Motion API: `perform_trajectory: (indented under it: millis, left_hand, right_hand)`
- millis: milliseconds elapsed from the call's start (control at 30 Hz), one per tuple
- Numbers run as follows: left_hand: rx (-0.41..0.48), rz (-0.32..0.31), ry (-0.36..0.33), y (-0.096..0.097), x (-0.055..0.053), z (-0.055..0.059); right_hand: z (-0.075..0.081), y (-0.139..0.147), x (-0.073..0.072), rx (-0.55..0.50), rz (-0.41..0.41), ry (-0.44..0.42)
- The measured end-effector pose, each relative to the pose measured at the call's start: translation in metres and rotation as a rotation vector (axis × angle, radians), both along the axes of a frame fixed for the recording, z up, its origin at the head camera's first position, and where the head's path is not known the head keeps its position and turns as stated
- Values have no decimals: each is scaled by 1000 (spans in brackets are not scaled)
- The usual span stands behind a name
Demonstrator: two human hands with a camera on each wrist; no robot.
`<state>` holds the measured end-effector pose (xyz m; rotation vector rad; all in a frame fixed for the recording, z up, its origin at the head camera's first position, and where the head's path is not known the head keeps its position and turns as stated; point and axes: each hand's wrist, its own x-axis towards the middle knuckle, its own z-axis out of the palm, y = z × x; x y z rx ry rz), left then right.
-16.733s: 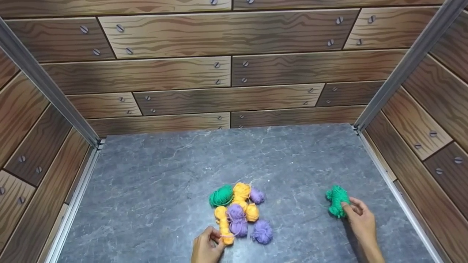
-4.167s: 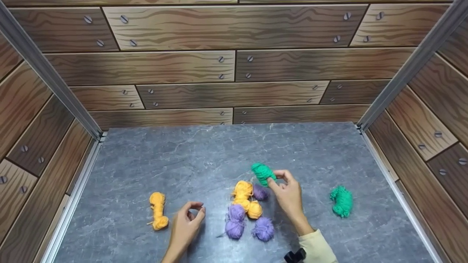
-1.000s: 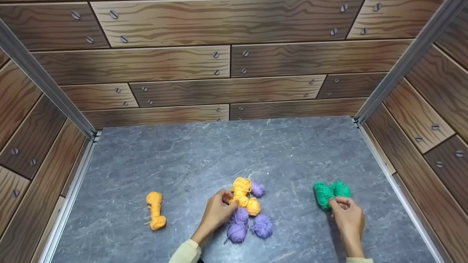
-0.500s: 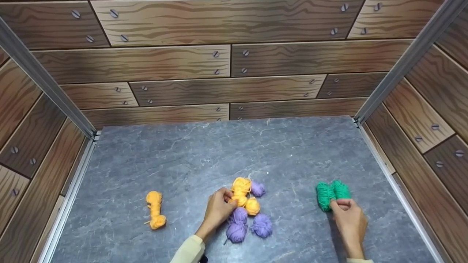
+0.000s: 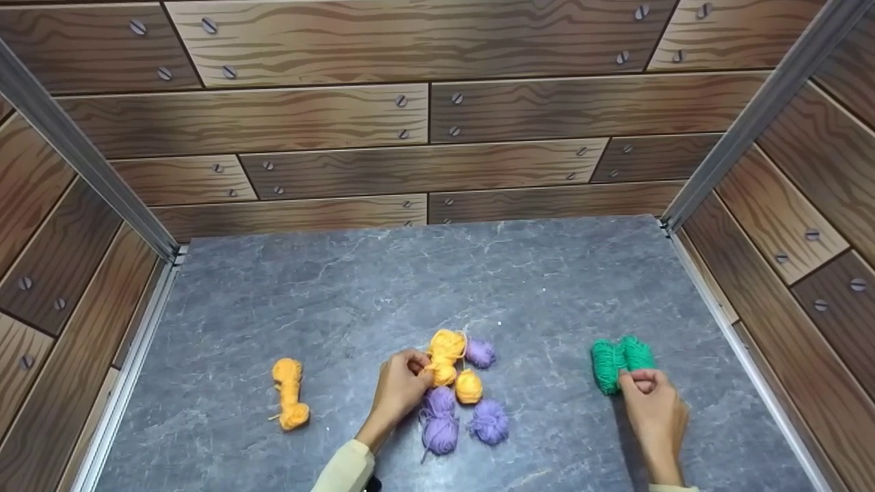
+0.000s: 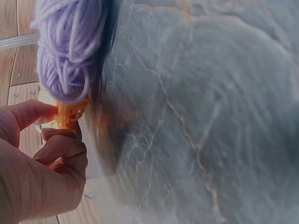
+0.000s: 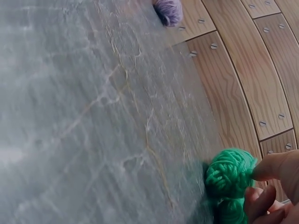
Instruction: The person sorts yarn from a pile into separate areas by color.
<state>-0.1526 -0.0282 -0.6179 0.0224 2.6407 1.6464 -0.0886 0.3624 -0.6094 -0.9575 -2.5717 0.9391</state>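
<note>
My left hand pinches the near end of a yellow-orange yarn skein between thumb and fingers. A small yellow yarn ball sits just right of that skein. Close below it lies a purple skein, which looms large in the left wrist view. At the right, my right hand pinches the near end of a green yarn skein, thumb against the yarn in the right wrist view. A second green skein lies alongside it on the left.
Another purple skein lies behind the group and a purple yarn ball in front. One long yellow skein lies apart at the left. The grey marbled table is walled by wood-patterned panels with metal rails.
Earlier, a yellow skein went to the left and a green one joined the other green at the right. Just now my left hand draws the yellow skein slightly left, off the small ball.
</note>
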Motion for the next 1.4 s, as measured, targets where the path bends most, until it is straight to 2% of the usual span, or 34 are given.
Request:
perform_trajectory:
  millis: [167,467,700,933,1100,1400]
  left_hand:
    - [20,13,26,-4,0,-1]
    - [57,48,20,-12,-1,0]
    - [104,71,54,-15,-1,1]
    - [126,100,35,-21,3,5]
    - [122,124,48,-27,5,6]
    - [159,144,49,-40,8,7]
  right_hand:
    - [1,-3,0,-10,-17,31]
    - [0,-10,1,5,-58,120]
    - [0,-14,-1,9,-59,189]
    - [6,-20,-4,46,-57,244]
    - [6,-26,-4,42,-19,323]
    - [1,-39,-7,15,121,494]
